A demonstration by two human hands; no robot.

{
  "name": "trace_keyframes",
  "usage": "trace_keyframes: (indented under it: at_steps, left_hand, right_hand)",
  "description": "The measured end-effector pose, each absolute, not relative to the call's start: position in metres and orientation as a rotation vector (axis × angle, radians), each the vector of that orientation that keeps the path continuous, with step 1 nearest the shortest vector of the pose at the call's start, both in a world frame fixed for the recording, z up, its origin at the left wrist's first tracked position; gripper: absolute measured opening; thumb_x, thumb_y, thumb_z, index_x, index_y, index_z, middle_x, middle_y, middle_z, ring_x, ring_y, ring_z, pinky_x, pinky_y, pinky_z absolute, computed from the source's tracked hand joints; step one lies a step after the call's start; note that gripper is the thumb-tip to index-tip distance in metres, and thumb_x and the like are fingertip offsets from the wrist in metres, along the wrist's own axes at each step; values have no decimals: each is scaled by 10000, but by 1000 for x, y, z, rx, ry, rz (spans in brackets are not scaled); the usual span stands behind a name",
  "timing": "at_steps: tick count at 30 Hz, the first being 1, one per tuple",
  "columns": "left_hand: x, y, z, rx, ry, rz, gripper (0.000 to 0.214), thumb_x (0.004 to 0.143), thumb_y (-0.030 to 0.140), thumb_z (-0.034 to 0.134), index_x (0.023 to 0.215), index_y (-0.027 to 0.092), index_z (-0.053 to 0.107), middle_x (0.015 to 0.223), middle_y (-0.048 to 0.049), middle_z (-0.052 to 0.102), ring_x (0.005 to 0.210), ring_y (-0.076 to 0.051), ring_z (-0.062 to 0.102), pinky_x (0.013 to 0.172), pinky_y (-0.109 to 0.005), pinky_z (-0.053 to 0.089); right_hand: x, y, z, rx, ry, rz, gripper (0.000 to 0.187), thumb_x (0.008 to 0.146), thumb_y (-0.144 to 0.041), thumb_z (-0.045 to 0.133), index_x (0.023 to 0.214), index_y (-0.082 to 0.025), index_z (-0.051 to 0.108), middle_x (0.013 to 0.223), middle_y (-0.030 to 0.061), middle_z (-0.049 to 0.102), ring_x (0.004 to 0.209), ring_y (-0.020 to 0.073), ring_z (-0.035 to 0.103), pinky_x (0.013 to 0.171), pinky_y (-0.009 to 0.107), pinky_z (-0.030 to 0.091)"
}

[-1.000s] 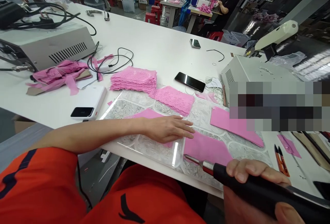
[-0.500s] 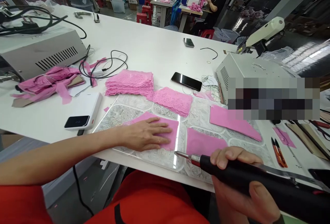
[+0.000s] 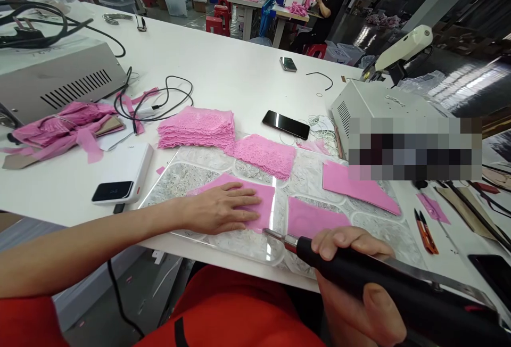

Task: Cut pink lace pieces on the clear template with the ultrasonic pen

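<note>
My left hand [image 3: 221, 208] lies flat with spread fingers on a pink fabric piece [image 3: 266, 203] near the front of a marble-patterned board [image 3: 235, 243]. My right hand [image 3: 355, 304] is wrapped round a thick black-handled tool [image 3: 431, 304] with a slim pointed metal tip. That tip is at the fabric's lower right corner; whether it touches cannot be made out. Right of this piece lies another pink piece [image 3: 315, 216], partly behind my right hand. Farther back are a stack of scalloped pink lace pieces [image 3: 195, 127], a lower lace stack [image 3: 265, 155] and a smooth pink stack [image 3: 357, 187].
Grey vented metal boxes [image 3: 59, 78] [image 3: 367, 105] stand at left and right. A white power bank [image 3: 128, 168], black cable [image 3: 171, 118], phone [image 3: 285, 124] and orange snips [image 3: 426, 232] lie around the board. A person [image 3: 323, 11] sits at a sewing machine beyond the table.
My right hand has brought the tool's tip slightly left, to the corner of the fabric under my left hand. The left hand stays flat. The camera view has shifted a little.
</note>
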State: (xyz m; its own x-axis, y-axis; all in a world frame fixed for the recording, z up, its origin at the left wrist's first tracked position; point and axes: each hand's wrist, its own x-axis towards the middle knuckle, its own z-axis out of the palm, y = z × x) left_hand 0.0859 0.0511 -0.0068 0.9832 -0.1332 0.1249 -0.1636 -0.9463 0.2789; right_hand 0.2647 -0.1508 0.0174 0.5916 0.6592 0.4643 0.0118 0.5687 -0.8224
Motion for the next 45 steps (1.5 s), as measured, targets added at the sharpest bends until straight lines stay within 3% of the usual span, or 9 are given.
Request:
trace_keyframes:
  at_steps: [13, 19, 24, 35, 45]
  left_hand:
    - [83, 51, -1, 2845, -222, 185, 361, 1021, 326, 431, 1313, 207, 605, 1445, -131, 511, 1345, -254, 476, 1131, -427, 339]
    - [87, 52, 2, 2811, -264, 10, 410, 1007, 317, 468, 1415, 296, 502, 1549, -95, 362, 1458, -262, 302, 1208, -499, 166]
    - [89, 54, 2, 2804, -250, -70, 415, 1011, 326, 458, 1424, 308, 490, 1573, -88, 311, 1481, -245, 236, 1223, -474, 105]
    - [91, 56, 6, 2772, -225, -102, 392, 999, 304, 482, 1387, 311, 534, 1569, -72, 321, 1484, -232, 231, 1225, -458, 110]
    - [93, 60, 3, 2683, -242, -5, 362, 965, 254, 543, 1315, 320, 606, 1519, -47, 420, 1450, -252, 319, 1220, -469, 169]
  right_hand:
    - [272, -157, 15, -960, -809, 384, 256, 746, -351, 565, 941, -199, 628, 821, 23, 567, 627, 154, 541, 590, 378, 487]
    - [272, -157, 18, -938, -790, 352, 259, 732, -355, 561, 925, -195, 627, 813, 13, 566, 601, 145, 517, 548, 363, 464]
    - [271, -156, 18, -958, -761, 373, 255, 720, -351, 572, 917, -200, 633, 803, 14, 568, 613, 151, 526, 574, 382, 480]
    - [276, -151, 16, -932, -776, 415, 276, 713, -348, 539, 918, -199, 649, 781, 13, 582, 585, 154, 532, 540, 371, 465]
    - [278, -150, 16, -968, -739, 365, 292, 679, -378, 507, 877, -224, 657, 729, 8, 548, 547, 154, 480, 504, 362, 393]
